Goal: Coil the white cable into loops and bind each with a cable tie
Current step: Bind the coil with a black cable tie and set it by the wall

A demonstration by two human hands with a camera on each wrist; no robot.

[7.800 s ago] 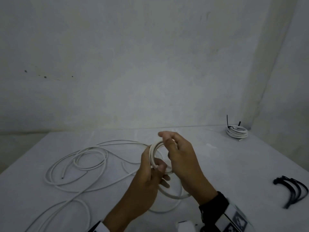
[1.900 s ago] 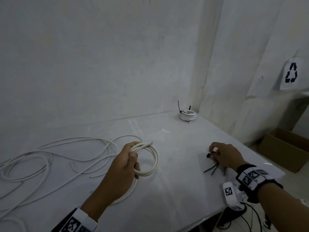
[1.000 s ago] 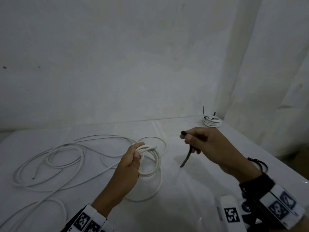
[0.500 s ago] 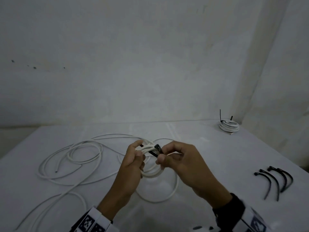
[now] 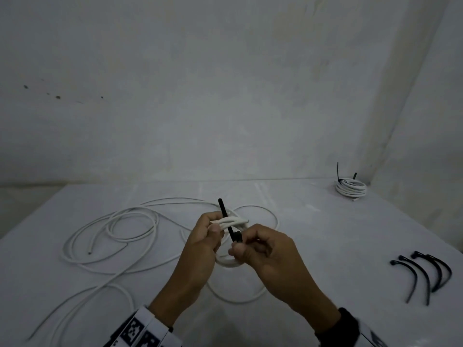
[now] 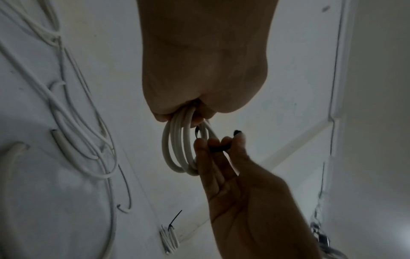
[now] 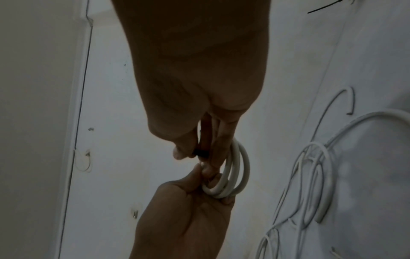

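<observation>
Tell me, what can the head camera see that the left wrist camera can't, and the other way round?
Only the head view shows the spare black ties lying at the table's right side and the black cable tie standing up across the coil. Only the left wrist view shows the coil's separate turns from underneath, hanging below the left hand, with the right hand's fingertips beside them. Both show the loose white cable on the table and the finished bundle near the wall.

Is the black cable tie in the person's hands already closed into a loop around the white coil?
No: the black cable tie lies across the white coil, its tip sticking up free above the left hand.
</observation>
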